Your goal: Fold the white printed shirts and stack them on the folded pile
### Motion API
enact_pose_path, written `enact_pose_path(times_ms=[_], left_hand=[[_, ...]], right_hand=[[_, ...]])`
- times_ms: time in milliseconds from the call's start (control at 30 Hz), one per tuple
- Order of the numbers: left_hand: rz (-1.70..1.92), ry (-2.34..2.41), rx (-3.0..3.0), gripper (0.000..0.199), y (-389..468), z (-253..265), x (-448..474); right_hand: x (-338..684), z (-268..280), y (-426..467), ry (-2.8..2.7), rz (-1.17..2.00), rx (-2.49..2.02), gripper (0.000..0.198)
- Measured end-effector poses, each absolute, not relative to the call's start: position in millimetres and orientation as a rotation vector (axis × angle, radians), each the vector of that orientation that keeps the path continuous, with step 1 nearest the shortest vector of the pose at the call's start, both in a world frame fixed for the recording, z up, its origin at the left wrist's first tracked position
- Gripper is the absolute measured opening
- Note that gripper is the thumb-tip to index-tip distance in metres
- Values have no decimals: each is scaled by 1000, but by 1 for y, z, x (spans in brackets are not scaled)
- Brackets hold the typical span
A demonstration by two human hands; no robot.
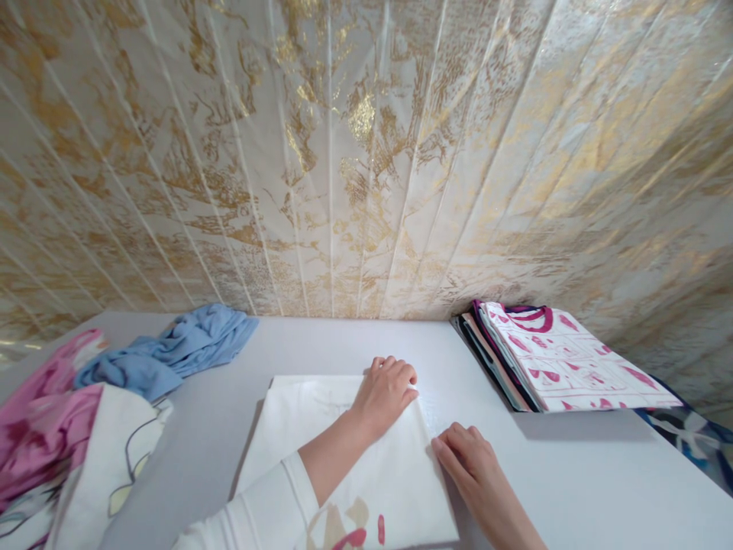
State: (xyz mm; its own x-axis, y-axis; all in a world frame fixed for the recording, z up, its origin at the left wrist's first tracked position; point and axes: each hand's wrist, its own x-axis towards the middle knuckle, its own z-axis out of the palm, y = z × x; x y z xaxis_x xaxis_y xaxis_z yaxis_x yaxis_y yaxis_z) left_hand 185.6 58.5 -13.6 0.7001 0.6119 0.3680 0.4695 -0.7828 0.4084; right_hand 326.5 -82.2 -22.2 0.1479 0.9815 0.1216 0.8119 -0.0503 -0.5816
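Observation:
A white T-shirt (326,428), folded into a flat rectangle, lies on the table in front of me. Part of a beige and red print shows near its bottom edge. My left hand (386,397) reaches across it, with fingers curled over its far right corner. At the right side edge, my right hand (473,466) has its thumb and fingers closed together at the fabric. The undersides of the fingers on both hands are hidden.
Behind the pale table (355,344) hangs a gold-patterned curtain (332,168). Crumpled blue cloth (183,347) and pink and white clothes (62,435) lie at left. A stack of folded clothes (573,359) stands at right, beside dark blue patterned cloth (692,435).

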Motion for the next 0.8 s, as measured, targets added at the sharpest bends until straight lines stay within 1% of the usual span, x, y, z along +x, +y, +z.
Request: enact_pose_path(times_ms=[100, 300, 400, 433, 500, 667, 733, 800], left_hand=[[707, 867, 2634, 5, 59, -13, 186], [709, 889, 2623, 12, 61, -9, 185], [727, 890, 2608, 9, 62, -11, 183], [730, 879, 2606, 6, 62, -12, 183], [730, 844, 2610, 1, 62, -14, 183], [730, 811, 2611, 3, 64, -17, 186], [732, 820, 2605, 3, 64, -18, 186], [734, 830, 2597, 3, 64, -19, 186]], right_hand=[[323, -24, -84, -1738, 334, -1958, 27], [321, -25, -87, -1777, 210, -1966, 14], [321, -27, -88, -1787, 129, -1894, 4], [321, -28, -88, -1811, 97, -1848, 6], [319, -32, -88, -1861, 16, -1747, 19], [304, -50, -88, -1919, -242, -1629, 51], [294, -56, -88, -1923, -284, -1621, 58], [286, -60, -88, -1918, -283, -1630, 60]])
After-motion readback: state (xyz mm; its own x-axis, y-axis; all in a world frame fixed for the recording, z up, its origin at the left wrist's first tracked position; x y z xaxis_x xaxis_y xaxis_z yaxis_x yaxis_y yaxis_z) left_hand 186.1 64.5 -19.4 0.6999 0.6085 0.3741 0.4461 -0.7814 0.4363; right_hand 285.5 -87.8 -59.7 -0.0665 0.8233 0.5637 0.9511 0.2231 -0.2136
